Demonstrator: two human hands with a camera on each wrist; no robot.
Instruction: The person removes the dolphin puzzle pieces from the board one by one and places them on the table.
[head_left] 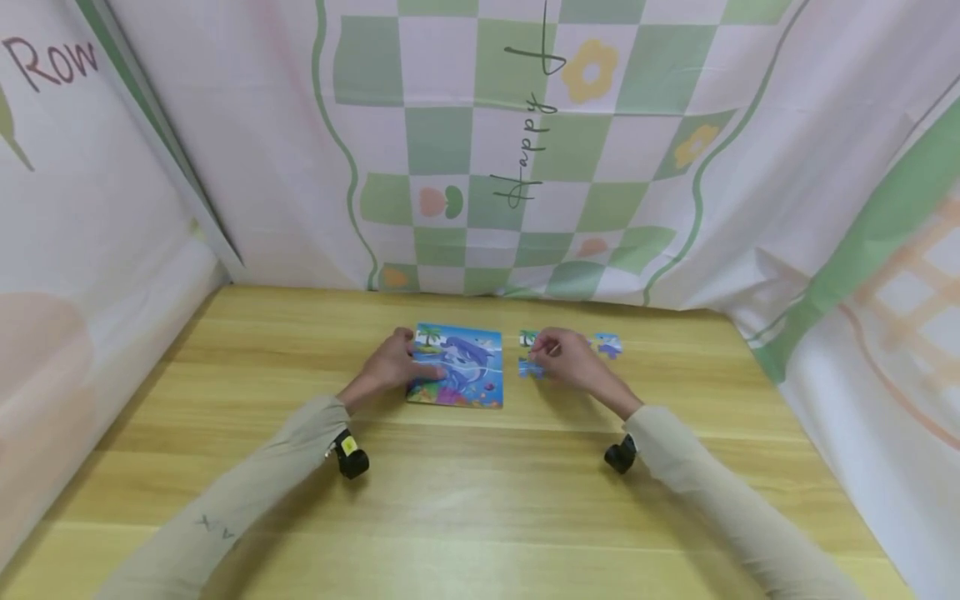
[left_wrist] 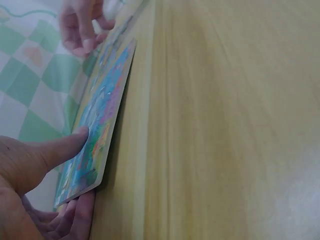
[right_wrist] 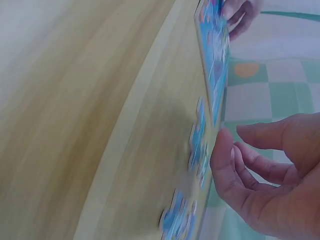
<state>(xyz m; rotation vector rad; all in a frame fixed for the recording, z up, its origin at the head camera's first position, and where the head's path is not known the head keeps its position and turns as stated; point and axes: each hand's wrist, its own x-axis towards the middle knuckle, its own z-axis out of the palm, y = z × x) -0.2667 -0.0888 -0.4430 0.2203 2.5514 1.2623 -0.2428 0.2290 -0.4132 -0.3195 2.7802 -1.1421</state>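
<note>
On the wooden table lies a square jigsaw puzzle [head_left: 463, 367] with a dolphin and palm picture. My left hand [head_left: 392, 360] grips its left edge, thumb [left_wrist: 70, 150] on the picture and other fingers tucked beneath. Just right of it, my right hand [head_left: 572, 360] hovers over loose puzzle pieces [head_left: 531, 370], hiding part of them in the head view. In the right wrist view a small gap parts the thumb and bent index finger [right_wrist: 225, 160], with nothing between them. Another loose group of puzzle pieces [head_left: 609, 345] sits farther right, also visible low in the right wrist view.
A white curtain [head_left: 525, 150] with green checks hangs behind the table's back edge, and more cloth walls flank both sides. Bare wooden table [head_left: 480, 508] stretches from the puzzle toward me. Small black wrist cameras [head_left: 352, 457] are strapped below both sleeves.
</note>
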